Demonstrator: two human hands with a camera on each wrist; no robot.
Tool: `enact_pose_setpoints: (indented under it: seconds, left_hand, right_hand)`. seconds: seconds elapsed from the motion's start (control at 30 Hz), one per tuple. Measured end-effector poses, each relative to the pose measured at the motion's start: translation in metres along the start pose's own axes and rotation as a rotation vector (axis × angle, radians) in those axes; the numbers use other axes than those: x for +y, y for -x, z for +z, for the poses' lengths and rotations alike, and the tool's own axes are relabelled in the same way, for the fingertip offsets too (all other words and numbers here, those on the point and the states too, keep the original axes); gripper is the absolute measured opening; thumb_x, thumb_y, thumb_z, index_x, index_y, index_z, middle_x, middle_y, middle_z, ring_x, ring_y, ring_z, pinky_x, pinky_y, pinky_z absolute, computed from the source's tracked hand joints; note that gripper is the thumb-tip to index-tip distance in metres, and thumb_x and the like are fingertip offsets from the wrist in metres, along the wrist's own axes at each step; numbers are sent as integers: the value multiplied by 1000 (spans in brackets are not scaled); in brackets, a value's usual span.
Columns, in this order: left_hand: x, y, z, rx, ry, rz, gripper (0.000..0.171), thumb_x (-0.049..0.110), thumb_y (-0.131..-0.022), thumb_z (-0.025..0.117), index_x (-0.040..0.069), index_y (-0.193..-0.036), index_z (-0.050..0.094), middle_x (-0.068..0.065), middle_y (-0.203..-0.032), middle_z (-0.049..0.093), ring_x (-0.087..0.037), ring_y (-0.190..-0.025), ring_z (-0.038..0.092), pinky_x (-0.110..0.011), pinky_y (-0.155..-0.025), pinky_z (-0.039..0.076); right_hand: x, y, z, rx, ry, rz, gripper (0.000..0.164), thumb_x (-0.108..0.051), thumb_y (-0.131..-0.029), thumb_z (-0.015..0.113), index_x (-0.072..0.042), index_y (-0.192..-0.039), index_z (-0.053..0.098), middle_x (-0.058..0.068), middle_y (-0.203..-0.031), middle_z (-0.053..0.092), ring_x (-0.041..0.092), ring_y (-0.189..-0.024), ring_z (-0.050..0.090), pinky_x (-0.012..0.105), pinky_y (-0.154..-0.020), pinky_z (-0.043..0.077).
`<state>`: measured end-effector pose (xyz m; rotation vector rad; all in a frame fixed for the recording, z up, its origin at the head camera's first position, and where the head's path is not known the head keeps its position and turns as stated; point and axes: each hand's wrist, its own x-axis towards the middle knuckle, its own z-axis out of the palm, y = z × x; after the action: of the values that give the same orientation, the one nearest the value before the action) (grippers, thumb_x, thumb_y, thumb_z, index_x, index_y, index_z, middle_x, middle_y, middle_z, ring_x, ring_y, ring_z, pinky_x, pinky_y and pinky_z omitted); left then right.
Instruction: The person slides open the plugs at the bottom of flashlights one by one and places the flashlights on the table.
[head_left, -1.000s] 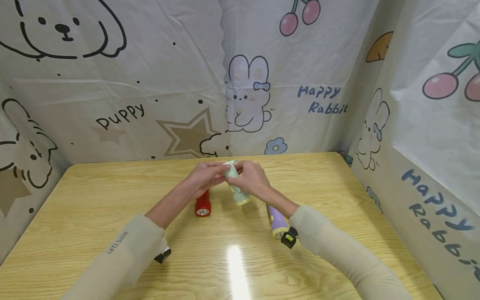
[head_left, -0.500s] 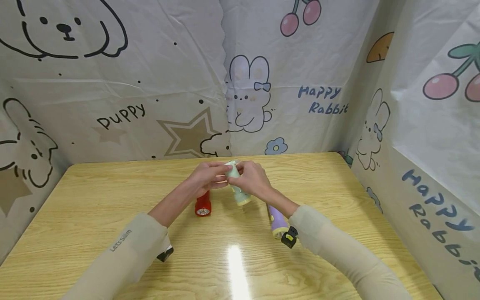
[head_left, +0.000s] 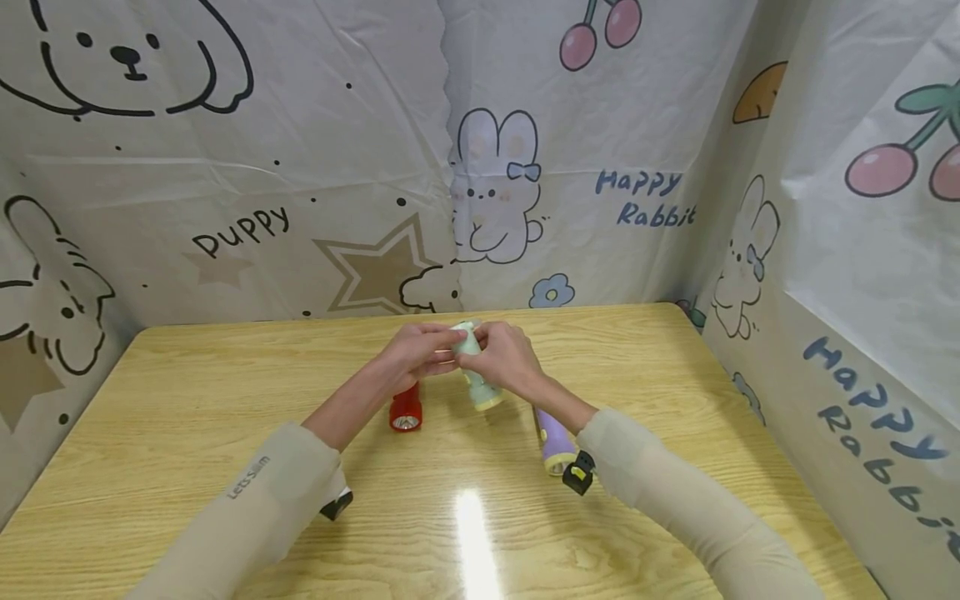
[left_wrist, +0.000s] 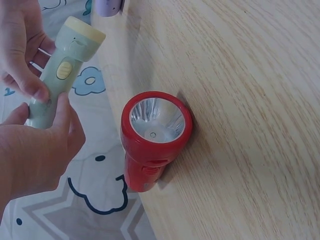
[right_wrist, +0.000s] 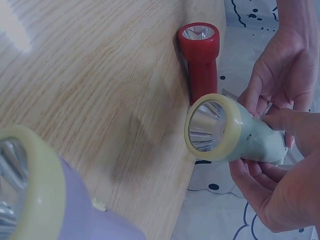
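A pale green flashlight (head_left: 480,389) with a cream rim is held up by both hands over the far part of the table. My left hand (head_left: 411,354) pinches its tail end between thumb and fingers. Around its body, my right hand (head_left: 510,357) curls its thumb and fingers. The cream slide switch shows on the green body (left_wrist: 63,70) in the left wrist view, and the reflector (right_wrist: 208,126) faces the right wrist camera. A red flashlight (head_left: 406,410) lies below my left hand, partly hidden by it. Beneath my right forearm lies a purple flashlight (head_left: 555,442), also partly covered.
The wooden table (head_left: 225,400) carries the flashlights and a bright light reflection near its front. A printed cloth (head_left: 360,167) hangs behind the table and along its sides. Black wrist cameras (head_left: 578,473) sit under both sleeves.
My left forearm and sleeve have shifted slightly to the right. Both hands keep nearly the same hold on the green flashlight, and the red and purple ones have not moved.
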<state>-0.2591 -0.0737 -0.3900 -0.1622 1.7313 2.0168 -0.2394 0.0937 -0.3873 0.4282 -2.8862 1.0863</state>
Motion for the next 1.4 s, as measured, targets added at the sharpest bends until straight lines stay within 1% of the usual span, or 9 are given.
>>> enact_pose_setpoints:
  seconds: [0.17,0.37,0.5,0.67,0.87,0.97,1.17,1.27,1.4]
  left_hand:
    - [-1,-2,1,0,3,-3,41,9,-98,65,-9,-133,55,-21,-125,60,-24,-96,68,-33,-86,56]
    - [-3,-5,1,9,-19,11,42,10,-98,65,-11,-133,54,-21,-123,61,-24,-96,69,-34,-86,56]
    - [-4,-5,2,20,-26,19,41,10,-98,65,-12,-131,55,-22,-123,62,-23,-94,69,-33,-85,56]
    - [-4,-5,2,35,-44,11,38,10,-97,66,-11,-128,58,-22,-122,62,-23,-92,70,-32,-83,57]
    - [-5,-6,2,47,-81,2,39,11,-97,67,-10,-128,59,-21,-122,62,-22,-91,70,-31,-81,57]
    - [-6,-6,2,62,-102,-7,39,12,-96,68,-9,-128,59,-21,-120,63,-21,-89,70,-31,-80,58]
    - [-8,-6,1,83,-138,-11,39,12,-96,69,-11,-127,60,-20,-116,65,-19,-86,70,-33,-83,57]
    - [-9,-7,2,86,-153,-8,38,11,-96,69,-12,-125,61,-19,-112,66,-18,-84,69,-36,-86,55]
    - [-8,-7,3,91,-175,-16,38,12,-96,68,-11,-125,61,-19,-113,65,-18,-85,69,-40,-91,53]
  right_hand:
    - [2,-1,1,-4,-11,7,18,-21,-84,75,-5,-93,73,1,-77,69,10,-55,59,23,-48,48]
    - [4,-2,3,-6,-24,32,18,-21,-83,76,-5,-90,73,2,-77,70,9,-54,58,22,-47,47]
    - [4,-3,4,-1,-27,40,16,-22,-82,76,-6,-86,73,-1,-72,68,9,-53,57,22,-46,46]
    - [4,-3,5,-16,-44,59,17,-21,-83,76,-6,-81,71,-1,-62,63,10,-50,54,22,-45,44]
    - [4,-4,8,-35,-52,89,18,-22,-83,76,-5,-80,70,0,-63,64,11,-53,56,23,-47,47]
    - [4,-4,8,-51,-43,110,20,-22,-84,76,-5,-77,69,0,-61,62,10,-52,55,22,-46,45]
    - [4,-5,11,-74,-22,134,25,-22,-84,75,-7,-69,64,-1,-57,59,10,-51,52,20,-46,42]
    - [4,-5,13,-76,-12,142,30,-23,-85,75,-9,-64,58,-2,-56,56,9,-51,50,20,-46,41]
    - [4,-6,14,-77,-6,139,38,-23,-85,75,-11,-59,50,-4,-52,50,9,-49,47,20,-45,38]
